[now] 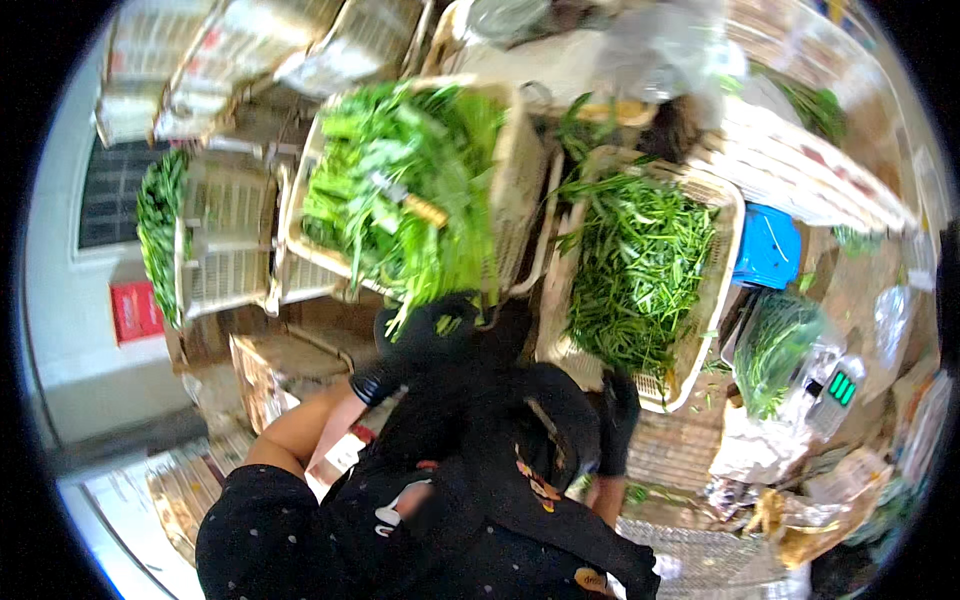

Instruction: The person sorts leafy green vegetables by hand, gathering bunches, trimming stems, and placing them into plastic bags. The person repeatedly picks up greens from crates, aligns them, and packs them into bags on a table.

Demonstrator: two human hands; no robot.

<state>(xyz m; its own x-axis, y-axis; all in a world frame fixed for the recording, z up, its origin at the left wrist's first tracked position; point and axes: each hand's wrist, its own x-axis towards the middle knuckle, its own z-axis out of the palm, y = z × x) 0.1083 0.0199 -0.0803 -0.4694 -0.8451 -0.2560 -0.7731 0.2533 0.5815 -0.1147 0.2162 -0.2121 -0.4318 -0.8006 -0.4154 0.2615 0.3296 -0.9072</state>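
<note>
A cream plastic crate (512,210) is piled with long light-green leafy vegetables (420,160), and a knife with a yellow handle (425,208) lies on them. My left hand (420,330), in a black glove, is at the pile's lower end beside the hanging stems; its fingers merge with dark clothing and I cannot make out their grip. Another cream crate (725,235) to the right holds narrow darker-green leaves (635,270). My right hand (618,410), also black-gloved, is by this crate's lower rim; whether it grips the rim is unclear.
Stacked crates (200,60) stand behind, and another crate (225,235) with greens is at left, beside a wall with a red sign (135,310). At right are white foam boxes (790,170), a blue container (765,245), bagged greens (775,350) and a scale-like device (830,405).
</note>
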